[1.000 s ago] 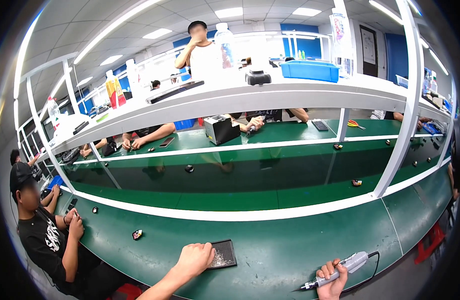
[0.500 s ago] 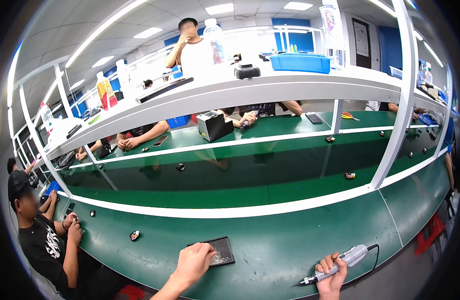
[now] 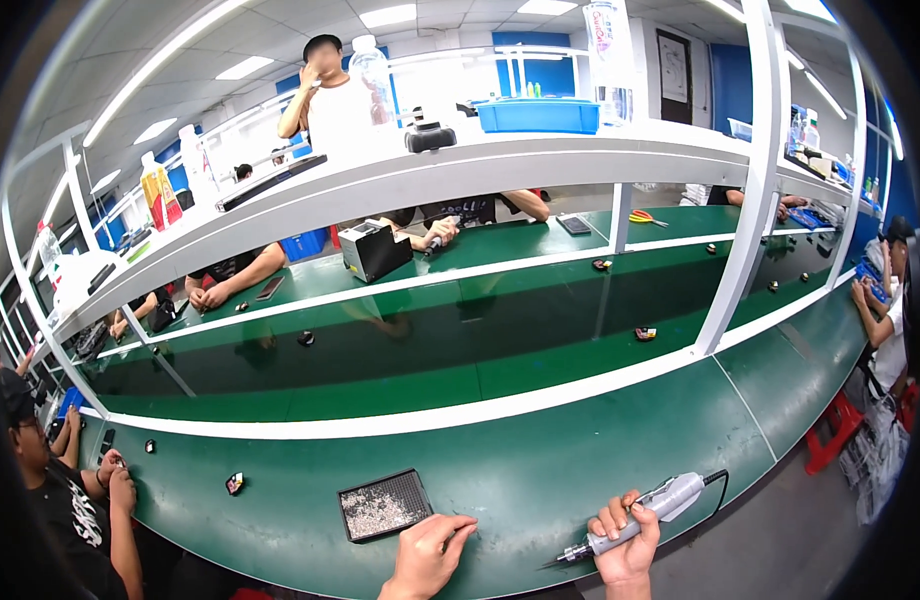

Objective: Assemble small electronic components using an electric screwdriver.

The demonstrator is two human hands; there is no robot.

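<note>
Tray [image 3: 412,490], black, rectangular and plastic-looking, holding tiny silvery metal pieces [image 3: 373,511], lies at eleven o'clock from the nearer left hand [image 3: 427,556], whose thumb and forefinger pinch together; I cannot tell whether on anything. The right hand [image 3: 626,548] wraps round a grey cylindrical electric screwdriver [image 3: 672,496], long axis from two o'clock to eight, the left hand at nine o'clock from its tip.

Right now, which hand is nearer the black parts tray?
Left. The left hand is at the near-right corner of the black parts tray, fingertips to the right of it. The right hand is well off to the tray's right, gripping the grey screwdriver.
</note>
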